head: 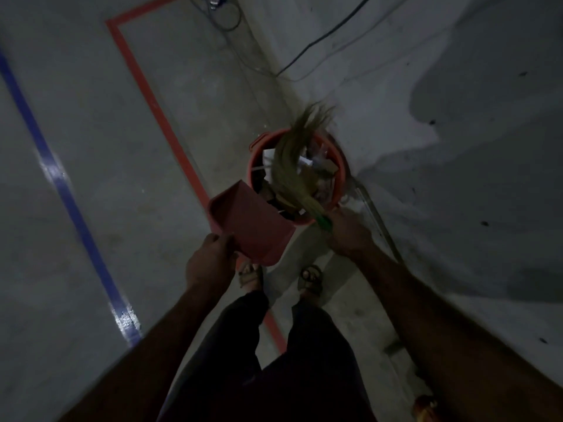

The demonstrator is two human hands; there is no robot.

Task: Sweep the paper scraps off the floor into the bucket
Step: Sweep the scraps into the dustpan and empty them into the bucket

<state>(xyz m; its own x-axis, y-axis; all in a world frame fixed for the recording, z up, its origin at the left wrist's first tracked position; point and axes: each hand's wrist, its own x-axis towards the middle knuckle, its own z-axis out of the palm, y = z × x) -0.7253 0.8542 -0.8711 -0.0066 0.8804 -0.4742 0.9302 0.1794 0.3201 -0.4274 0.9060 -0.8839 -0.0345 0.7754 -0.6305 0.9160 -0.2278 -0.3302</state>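
left hand (210,263) grips the tilted dustpan (249,222) at its rear edge | right hand (347,231) is closed round the broom (292,166) at its green neck, bristles lying across the bucket (341,172) | paper scraps (304,161) sit inside the bucket, by the wall edge of the floor | scraps look light and flimsy, likely to flutter; bristles soft, so hold low on the neck

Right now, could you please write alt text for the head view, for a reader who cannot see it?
Seen from above in dim light, a person's left hand tips a red dustpan over a red bucket of paper scraps, while the right hand holds a grass broom across the bucket's mouth. Red tape and blue tape cross the grey floor.
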